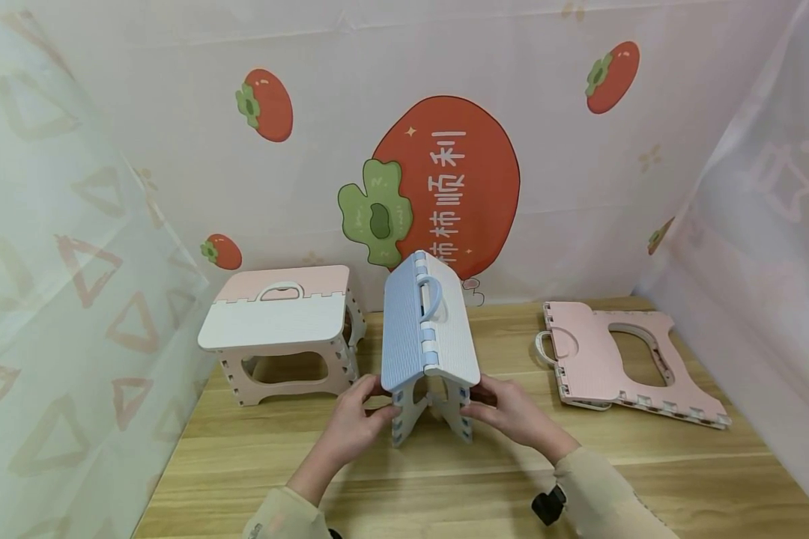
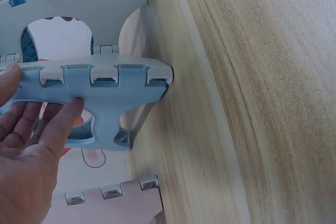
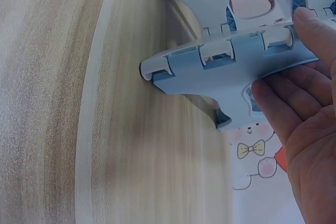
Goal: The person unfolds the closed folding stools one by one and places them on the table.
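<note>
A blue and white folding stool [image 1: 404, 329] stands partly folded on the table, its top peaked like a roof and its legs spread below. My left hand [image 1: 359, 415] grips the left leg panel [image 2: 113, 108], thumb at the near hinged edge and fingers along the outer side. On the opposite side, my right hand [image 1: 512, 412] holds the right leg panel [image 3: 210, 72] in the same way, its thumb over the hinged edge. The blue carry handle [image 1: 431, 299] sticks up from the split in the top.
To the left stands an unfolded pink and white stool [image 1: 273, 326]. A folded pink stool [image 1: 586, 352] lies flat on the right of the wooden table [image 1: 445, 494]. A printed cloth backdrop [image 1: 310, 187] hangs behind and at both sides.
</note>
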A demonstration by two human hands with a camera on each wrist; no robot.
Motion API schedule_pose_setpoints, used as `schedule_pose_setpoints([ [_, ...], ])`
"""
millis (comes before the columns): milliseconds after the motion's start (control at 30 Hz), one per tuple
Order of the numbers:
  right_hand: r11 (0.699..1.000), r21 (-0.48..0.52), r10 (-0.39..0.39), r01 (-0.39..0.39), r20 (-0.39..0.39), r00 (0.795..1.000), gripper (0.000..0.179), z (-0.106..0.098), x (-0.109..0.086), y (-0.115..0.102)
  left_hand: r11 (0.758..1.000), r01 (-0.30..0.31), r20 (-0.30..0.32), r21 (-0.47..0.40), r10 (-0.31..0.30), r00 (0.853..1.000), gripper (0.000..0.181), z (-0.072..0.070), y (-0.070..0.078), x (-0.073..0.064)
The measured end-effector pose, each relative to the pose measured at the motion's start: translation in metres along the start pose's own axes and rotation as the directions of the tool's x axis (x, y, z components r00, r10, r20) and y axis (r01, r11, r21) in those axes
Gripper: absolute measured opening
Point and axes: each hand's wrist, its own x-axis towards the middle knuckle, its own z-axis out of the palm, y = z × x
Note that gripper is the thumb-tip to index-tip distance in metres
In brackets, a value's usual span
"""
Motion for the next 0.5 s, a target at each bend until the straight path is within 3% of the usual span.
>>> schedule_pose_setpoints([
  [500,1.0,0.0,0.016,-0.016,-0.003,1.0,0.048,-0.0037,-0.0014,0.0008,1.0,-0.002,-0.003,0.009,0.002,1.0,0.033,-0.0036,-0.0007,0.0013],
])
